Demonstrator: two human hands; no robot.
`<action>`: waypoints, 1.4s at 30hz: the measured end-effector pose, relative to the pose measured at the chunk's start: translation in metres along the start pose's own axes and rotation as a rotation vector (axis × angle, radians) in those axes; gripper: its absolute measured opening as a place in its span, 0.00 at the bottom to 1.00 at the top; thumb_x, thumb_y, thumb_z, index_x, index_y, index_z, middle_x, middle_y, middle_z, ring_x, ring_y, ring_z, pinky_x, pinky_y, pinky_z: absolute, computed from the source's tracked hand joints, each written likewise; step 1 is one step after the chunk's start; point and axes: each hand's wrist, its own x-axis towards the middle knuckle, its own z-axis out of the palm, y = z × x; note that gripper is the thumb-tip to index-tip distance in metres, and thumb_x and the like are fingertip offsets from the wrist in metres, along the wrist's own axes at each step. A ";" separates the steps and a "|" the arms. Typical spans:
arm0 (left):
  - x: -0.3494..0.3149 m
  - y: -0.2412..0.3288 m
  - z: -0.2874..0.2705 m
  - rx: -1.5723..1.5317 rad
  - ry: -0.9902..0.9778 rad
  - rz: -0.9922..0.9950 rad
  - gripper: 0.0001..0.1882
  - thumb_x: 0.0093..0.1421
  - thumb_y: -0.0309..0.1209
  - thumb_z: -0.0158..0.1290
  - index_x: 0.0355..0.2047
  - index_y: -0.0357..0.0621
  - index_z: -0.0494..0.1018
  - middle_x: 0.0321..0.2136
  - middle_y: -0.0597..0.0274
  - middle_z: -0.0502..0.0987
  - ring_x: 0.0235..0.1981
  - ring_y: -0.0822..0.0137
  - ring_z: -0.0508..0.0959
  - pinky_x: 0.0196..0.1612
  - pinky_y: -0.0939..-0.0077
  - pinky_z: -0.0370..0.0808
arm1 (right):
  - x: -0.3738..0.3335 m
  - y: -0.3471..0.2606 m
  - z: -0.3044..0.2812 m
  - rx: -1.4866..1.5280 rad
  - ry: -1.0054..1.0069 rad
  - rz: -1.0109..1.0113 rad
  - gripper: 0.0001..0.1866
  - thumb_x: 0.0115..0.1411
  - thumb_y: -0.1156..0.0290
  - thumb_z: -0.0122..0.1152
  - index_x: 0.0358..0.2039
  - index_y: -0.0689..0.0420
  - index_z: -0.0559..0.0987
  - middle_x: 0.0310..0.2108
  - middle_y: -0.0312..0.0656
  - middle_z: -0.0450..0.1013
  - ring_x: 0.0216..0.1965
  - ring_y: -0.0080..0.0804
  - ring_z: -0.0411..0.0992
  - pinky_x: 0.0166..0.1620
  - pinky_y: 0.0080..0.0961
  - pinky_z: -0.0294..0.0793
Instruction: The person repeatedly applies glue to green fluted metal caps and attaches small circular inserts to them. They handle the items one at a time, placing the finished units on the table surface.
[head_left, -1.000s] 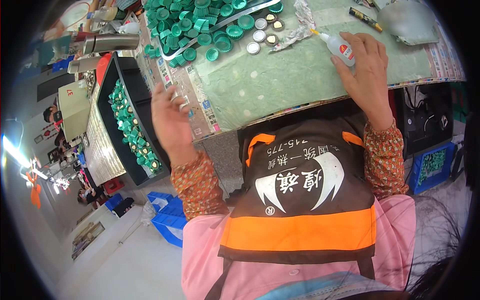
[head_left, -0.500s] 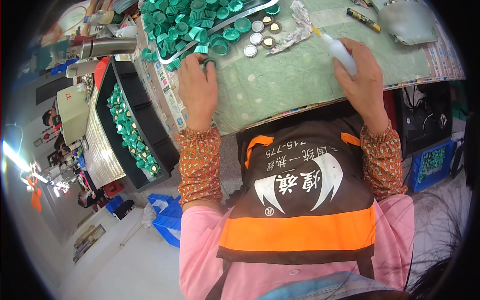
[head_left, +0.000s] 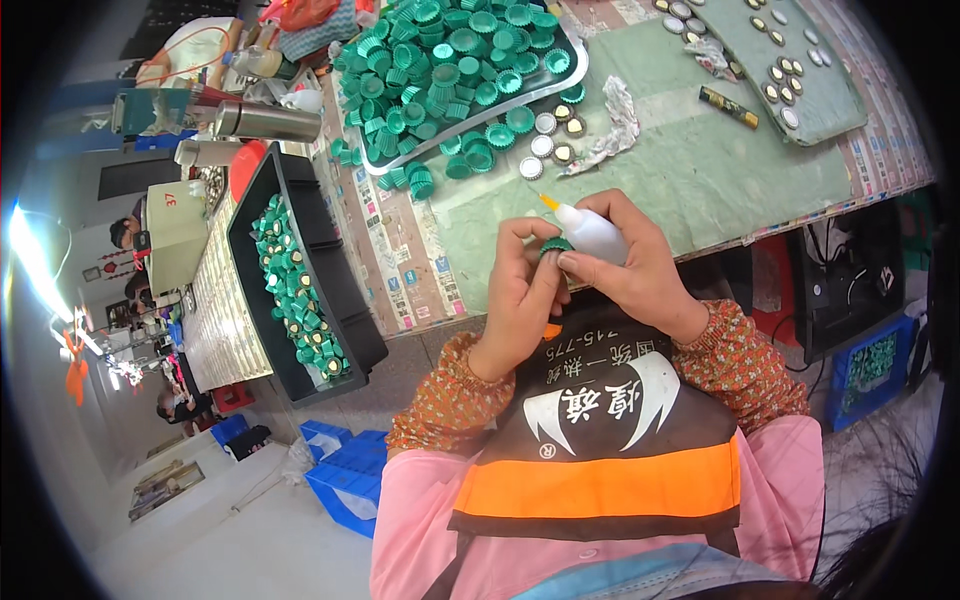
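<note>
My left hand [head_left: 522,285] pinches a small green fluted cup [head_left: 556,244] in front of my apron, by the table's near edge. Beside it, my right hand [head_left: 640,262] is wrapped round a white squeeze bottle [head_left: 594,234] with a yellow nozzle [head_left: 549,202] that points up and to the left. The two hands almost meet, and the fingertips partly hide the cup. Beyond them, a clear tray [head_left: 480,125] is heaped with green fluted cups [head_left: 440,75]. Several round caps [head_left: 542,146], some white and some dark with pale centres, lie beside a crumpled white tissue [head_left: 614,125].
A black bin [head_left: 345,300] at the left holds green cups with pale pieces. On the green-covered table [head_left: 680,190] lie a dark tube [head_left: 729,107] and, at far right, a green board [head_left: 825,110] with several caps. A steel flask [head_left: 268,121] stands at the back left.
My left hand has come back from the tray's corner with a green cup. My right hand has brought the bottle left and nearer to me. The view has shifted, showing the caps on the board.
</note>
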 end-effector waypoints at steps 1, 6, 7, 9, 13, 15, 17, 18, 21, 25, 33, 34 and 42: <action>-0.002 0.001 -0.001 -0.120 -0.058 -0.064 0.13 0.73 0.30 0.45 0.56 0.48 0.60 0.35 0.59 0.78 0.27 0.76 0.75 0.25 0.86 0.72 | -0.001 -0.003 -0.002 0.085 -0.035 0.076 0.16 0.60 0.72 0.68 0.46 0.59 0.72 0.37 0.36 0.73 0.36 0.18 0.73 0.38 0.22 0.74; -0.006 0.005 -0.013 -0.568 -0.289 -0.297 0.17 0.73 0.36 0.48 0.58 0.49 0.62 0.41 0.51 0.78 0.35 0.69 0.80 0.30 0.78 0.83 | -0.002 -0.013 -0.015 0.253 -0.130 0.299 0.14 0.61 0.74 0.66 0.44 0.60 0.71 0.36 0.39 0.74 0.31 0.18 0.75 0.32 0.21 0.76; -0.006 0.002 -0.015 -0.617 -0.313 -0.319 0.17 0.72 0.36 0.48 0.57 0.49 0.62 0.42 0.50 0.78 0.36 0.69 0.81 0.31 0.77 0.84 | -0.003 -0.013 -0.015 0.234 -0.142 0.299 0.15 0.61 0.74 0.66 0.44 0.60 0.71 0.36 0.39 0.74 0.31 0.18 0.75 0.32 0.21 0.77; -0.007 -0.006 -0.019 -0.650 -0.332 -0.324 0.17 0.72 0.36 0.50 0.57 0.49 0.63 0.42 0.49 0.78 0.36 0.68 0.81 0.32 0.76 0.85 | -0.003 -0.014 -0.015 0.198 -0.170 0.305 0.15 0.61 0.75 0.66 0.45 0.61 0.71 0.36 0.38 0.74 0.31 0.19 0.75 0.32 0.21 0.77; -0.009 -0.010 -0.022 -0.682 -0.310 -0.316 0.18 0.71 0.35 0.51 0.57 0.49 0.63 0.45 0.48 0.77 0.38 0.66 0.81 0.34 0.74 0.86 | -0.006 -0.015 -0.017 0.011 -0.124 0.172 0.16 0.61 0.74 0.65 0.47 0.62 0.71 0.37 0.42 0.75 0.33 0.25 0.75 0.36 0.25 0.77; -0.009 -0.018 -0.026 -0.816 -0.283 -0.280 0.20 0.70 0.34 0.51 0.59 0.48 0.62 0.50 0.46 0.76 0.40 0.63 0.80 0.34 0.72 0.86 | -0.009 -0.007 -0.023 -0.173 -0.070 -0.037 0.17 0.61 0.73 0.65 0.48 0.63 0.71 0.38 0.44 0.75 0.35 0.28 0.75 0.39 0.28 0.76; -0.010 -0.018 -0.029 -0.909 -0.243 -0.253 0.22 0.70 0.33 0.51 0.61 0.48 0.61 0.52 0.46 0.74 0.40 0.62 0.80 0.35 0.71 0.87 | -0.016 -0.014 -0.030 -0.261 -0.057 -0.108 0.19 0.60 0.72 0.65 0.50 0.63 0.73 0.40 0.47 0.75 0.37 0.34 0.76 0.42 0.30 0.75; -0.010 -0.016 -0.031 -0.892 -0.238 -0.250 0.28 0.69 0.33 0.51 0.67 0.45 0.58 0.53 0.45 0.73 0.41 0.61 0.79 0.36 0.70 0.87 | -0.017 -0.015 -0.034 -0.302 -0.060 -0.178 0.19 0.60 0.72 0.66 0.50 0.63 0.73 0.40 0.48 0.75 0.37 0.36 0.77 0.42 0.30 0.76; -0.014 -0.017 -0.032 -0.877 -0.195 -0.287 0.32 0.68 0.33 0.52 0.69 0.40 0.56 0.54 0.45 0.73 0.42 0.62 0.79 0.37 0.70 0.87 | -0.025 -0.015 -0.040 -0.419 -0.086 -0.324 0.21 0.57 0.70 0.69 0.50 0.62 0.75 0.42 0.50 0.77 0.36 0.46 0.79 0.39 0.31 0.77; -0.016 -0.021 -0.031 -0.822 -0.172 -0.273 0.33 0.68 0.34 0.53 0.69 0.37 0.56 0.54 0.45 0.73 0.43 0.63 0.79 0.38 0.71 0.87 | -0.035 -0.018 -0.034 -0.483 -0.104 -0.383 0.22 0.54 0.67 0.73 0.48 0.59 0.77 0.36 0.48 0.78 0.31 0.47 0.79 0.33 0.33 0.78; -0.018 -0.020 -0.029 -0.733 -0.193 -0.263 0.33 0.70 0.35 0.53 0.70 0.40 0.56 0.54 0.45 0.74 0.41 0.65 0.79 0.38 0.73 0.86 | -0.039 -0.015 -0.027 -0.550 -0.158 -0.444 0.19 0.53 0.66 0.74 0.42 0.58 0.76 0.25 0.45 0.74 0.24 0.47 0.75 0.27 0.37 0.73; -0.018 -0.020 -0.029 -0.727 -0.194 -0.267 0.32 0.70 0.35 0.53 0.70 0.40 0.56 0.54 0.45 0.74 0.41 0.65 0.79 0.39 0.73 0.86 | -0.039 -0.015 -0.026 -0.549 -0.153 -0.443 0.19 0.53 0.66 0.73 0.41 0.58 0.76 0.24 0.45 0.74 0.24 0.47 0.75 0.27 0.38 0.73; -0.022 -0.021 -0.026 -0.670 -0.186 -0.275 0.30 0.70 0.33 0.52 0.69 0.40 0.58 0.54 0.45 0.75 0.41 0.67 0.80 0.40 0.74 0.86 | -0.039 -0.017 -0.025 -0.551 -0.197 -0.399 0.16 0.55 0.66 0.71 0.39 0.57 0.75 0.23 0.46 0.72 0.25 0.48 0.75 0.27 0.40 0.72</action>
